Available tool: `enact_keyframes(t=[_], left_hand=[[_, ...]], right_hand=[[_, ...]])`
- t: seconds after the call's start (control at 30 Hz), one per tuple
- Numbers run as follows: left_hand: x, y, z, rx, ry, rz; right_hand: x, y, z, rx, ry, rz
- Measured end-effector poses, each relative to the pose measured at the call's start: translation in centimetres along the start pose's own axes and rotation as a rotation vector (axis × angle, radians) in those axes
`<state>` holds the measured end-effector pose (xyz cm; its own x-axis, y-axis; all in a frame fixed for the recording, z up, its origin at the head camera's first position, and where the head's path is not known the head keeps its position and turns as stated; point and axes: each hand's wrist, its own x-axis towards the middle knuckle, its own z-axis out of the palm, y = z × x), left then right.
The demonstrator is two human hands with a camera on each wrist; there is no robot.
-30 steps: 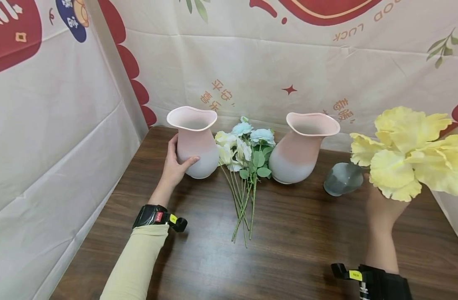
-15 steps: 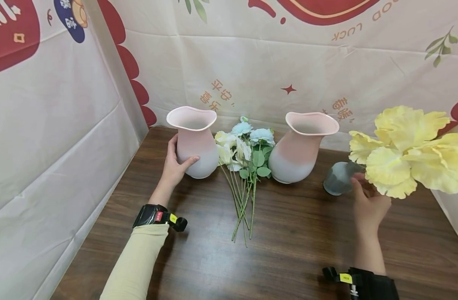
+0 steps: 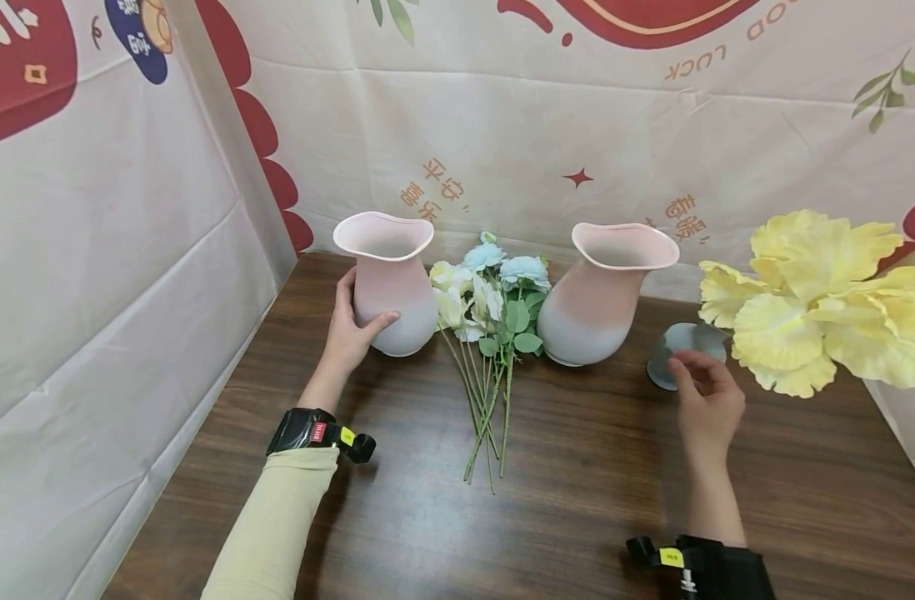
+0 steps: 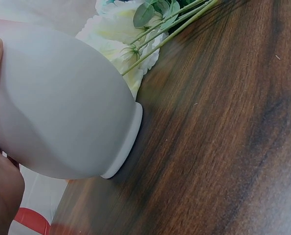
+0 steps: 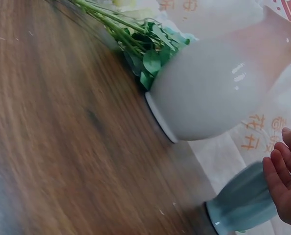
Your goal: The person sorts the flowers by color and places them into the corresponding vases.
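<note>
Evidently, a pale printed cloth (image 3: 502, 125) hangs behind the worktop (image 3: 555, 508), which has dark, streaky wood grain and a soft sheen. Over it the left forearm reaches in from 7 o'clock in a cream sleeve (image 3: 273, 525), and the right forearm from 4 o'clock, bare above a black wrist strap (image 3: 723, 571). Two smooth matt vases with wavy lips and round bellies, shading from pink to grey-white, stand upright: the left vase (image 3: 393, 292) at 9 o'clock of the flower bunch, the right vase (image 3: 603, 296) at 3 o'clock. A ruffled yellow flower (image 3: 810, 312) spreads at 2 o'clock of the right hand, its stem hidden. The flower bunch (image 3: 495, 292), cream and light blue, lies with thin green stems toward 6 o'clock. The small blue-grey vase (image 3: 684, 337) stands at 4 o'clock of the right vase, smooth-sided. The left grip (image 3: 345, 337) clasps the left vase, thumb across its front. The right grip (image 3: 708, 408), fingers loosely bent, holds nothing visible beside the small vase; contact is unclear.
</note>
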<state>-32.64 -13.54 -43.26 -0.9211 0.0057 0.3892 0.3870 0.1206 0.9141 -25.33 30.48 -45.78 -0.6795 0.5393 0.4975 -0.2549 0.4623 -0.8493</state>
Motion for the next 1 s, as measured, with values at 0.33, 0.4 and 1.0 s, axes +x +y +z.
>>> enact_keyframes(t=[0.33,0.4,1.0], left_hand=[[-0.1,0.2,0.1,0.002,0.002,-0.011],[-0.1,0.3,0.1,0.002,0.003,-0.012],[-0.1,0.6,0.1,0.004,0.004,-0.026]], right_hand=[[-1.7,-2.3,1.7,0.142,-0.111,0.067],[-2.0,-2.7,2.0,0.127,-0.131,0.095],[-4.3,-2.9,5.6,0.128,-0.405,0.237]])
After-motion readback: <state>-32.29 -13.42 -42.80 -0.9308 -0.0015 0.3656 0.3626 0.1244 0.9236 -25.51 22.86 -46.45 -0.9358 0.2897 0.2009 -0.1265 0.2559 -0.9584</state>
